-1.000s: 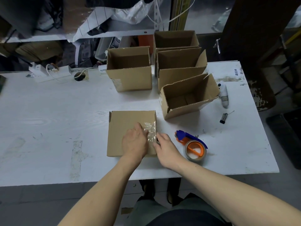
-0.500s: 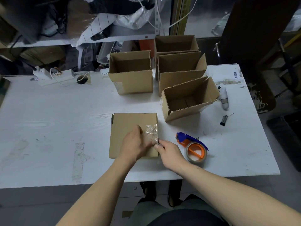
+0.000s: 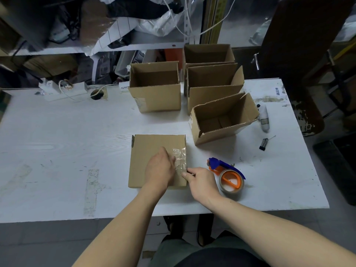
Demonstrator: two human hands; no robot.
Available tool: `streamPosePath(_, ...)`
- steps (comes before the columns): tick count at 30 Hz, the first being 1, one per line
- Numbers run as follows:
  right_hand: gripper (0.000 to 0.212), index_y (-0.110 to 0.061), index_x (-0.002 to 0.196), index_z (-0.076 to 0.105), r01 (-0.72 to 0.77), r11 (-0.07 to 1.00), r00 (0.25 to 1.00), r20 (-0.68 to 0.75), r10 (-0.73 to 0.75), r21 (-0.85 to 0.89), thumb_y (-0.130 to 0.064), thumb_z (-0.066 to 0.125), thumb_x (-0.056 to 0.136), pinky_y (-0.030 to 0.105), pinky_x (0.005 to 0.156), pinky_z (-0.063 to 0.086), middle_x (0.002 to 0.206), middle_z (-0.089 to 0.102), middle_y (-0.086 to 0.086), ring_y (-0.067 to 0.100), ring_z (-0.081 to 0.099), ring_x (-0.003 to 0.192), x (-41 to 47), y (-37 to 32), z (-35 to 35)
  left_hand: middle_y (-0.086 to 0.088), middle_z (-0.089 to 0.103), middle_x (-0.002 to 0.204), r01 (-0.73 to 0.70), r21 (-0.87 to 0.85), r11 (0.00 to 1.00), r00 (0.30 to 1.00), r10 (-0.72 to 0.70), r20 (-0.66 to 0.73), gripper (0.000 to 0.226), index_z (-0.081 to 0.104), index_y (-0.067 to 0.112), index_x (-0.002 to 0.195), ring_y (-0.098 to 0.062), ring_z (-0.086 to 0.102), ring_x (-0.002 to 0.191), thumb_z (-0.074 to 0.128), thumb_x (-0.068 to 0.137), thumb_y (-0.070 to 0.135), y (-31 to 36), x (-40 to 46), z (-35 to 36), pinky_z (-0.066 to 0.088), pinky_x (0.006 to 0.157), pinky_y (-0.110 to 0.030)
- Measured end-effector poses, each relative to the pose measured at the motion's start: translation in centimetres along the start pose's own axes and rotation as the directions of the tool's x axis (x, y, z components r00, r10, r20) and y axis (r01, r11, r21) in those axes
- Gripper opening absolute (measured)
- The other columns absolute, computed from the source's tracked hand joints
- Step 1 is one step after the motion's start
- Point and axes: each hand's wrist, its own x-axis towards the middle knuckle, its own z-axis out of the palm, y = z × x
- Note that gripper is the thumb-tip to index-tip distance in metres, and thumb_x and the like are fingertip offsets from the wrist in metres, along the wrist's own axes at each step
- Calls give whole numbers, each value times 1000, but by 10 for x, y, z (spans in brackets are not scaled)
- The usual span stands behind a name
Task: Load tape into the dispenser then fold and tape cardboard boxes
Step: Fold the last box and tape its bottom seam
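At the frame's centre the cardboard box (image 3: 154, 160) sits taped-face up on the white table (image 3: 57, 141). The left hand (image 3: 159, 168) lies flat on it, fingers straight, apparently pinning the box and smoothing the clear tape (image 3: 180, 158) near its right edge. The right hand (image 3: 202, 182) curls its fingertips against that edge, likely pressing the tape's end down the side. The tape dispenser (image 3: 227, 176) rests just right of that hand, within easy reach. 4 open boxes (image 3: 156, 93) wait in the upper centre.
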Motion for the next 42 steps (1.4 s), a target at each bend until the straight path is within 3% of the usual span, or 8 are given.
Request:
streamPosePath(5, 19, -19, 100, 82, 101, 995, 995, -9, -101, 1, -34, 70, 97, 30, 81, 49, 96, 76, -4, 13, 66, 91, -2, -5, -26, -14, 70, 91, -18, -42, 999, 999, 17, -34, 23, 53, 9, 99, -39, 63, 90, 54, 104, 31, -3, -3, -4, 44, 74, -44)
streamPosePath(9, 40, -14, 134, 61, 273, 872, 951, -24, -309, -407, -9, 60, 94, 25, 98, 39, 128, 58, 0, 21, 52, 118, 14, 25, -70, -6, 70, 89, -84, -96, 992, 996, 82, -25, 19, 57, 13, 97, -33, 61, 89, 57, 102, 32, -11, -14, -8, 47, 76, -44)
streamPosePath(13, 54, -15, 140, 46, 102, 617, 995, 78, -66, -780, -18, 63, 89, 34, 102, 42, 135, 50, 6, 27, 45, 123, 29, 61, -106, 1, 70, 93, -134, -124, 983, 990, 127, -61, 16, 62, 15, 107, -26, 61, 90, 61, 101, 30, -20, -28, -10, 47, 75, -39)
streamPosePath(20, 38, -19, 102, 48, 26, 836, 995, 93, 30, -548, -29, 78, 81, 31, 67, 46, 102, 58, 3, 20, 58, 83, 35, 50, -121, 7, 71, 88, -150, -170, 974, 989, 148, -22, 15, 67, 22, 103, -21, 65, 88, 62, 101, 36, 1, -45, -19, 52, 82, -40)
streamPosePath(24, 54, -32, 124, 47, 182, 975, 976, 148, -163, -128, -13, 79, 84, 15, 72, 47, 111, 59, -13, 10, 61, 100, 12, 20, -134, 8, 74, 85, -16, -332, 943, 991, 58, 119, 29, 69, 26, 94, -12, 69, 85, 60, 100, 52, 26, -54, -31, 57, 86, -42)
streamPosePath(31, 80, -45, 146, 42, 537, 824, 843, 115, -525, -180, -14, 83, 84, 19, 87, 52, 132, 48, -20, 5, 49, 116, -6, 5, -145, -5, 81, 104, 361, -773, 522, 900, 21, 435, 54, 74, 10, 117, -20, 77, 102, 59, 100, 58, 56, -63, -54, 59, 94, -37)
streamPosePath(35, 81, -43, 151, 37, 632, 733, 772, 116, -625, -253, -40, 83, 85, 26, 89, 54, 133, 50, -16, 9, 48, 117, -6, 8, -143, -5, 81, 94, 293, -783, 549, 942, -25, 335, 30, 75, 5, 105, -14, 78, 90, 63, 104, 33, 56, -65, -55, 56, 79, -27)
streamPosePath(42, 83, -27, 157, 43, 711, 593, 662, 75, -746, -377, -28, 83, 84, 33, 83, 57, 128, 53, -4, 15, 49, 112, -9, 8, -138, -3, 75, 77, 264, -821, 507, 963, -83, 258, 26, 74, 3, 93, -10, 72, 73, 71, 99, 28, 56, -72, -52, 60, 75, -28)
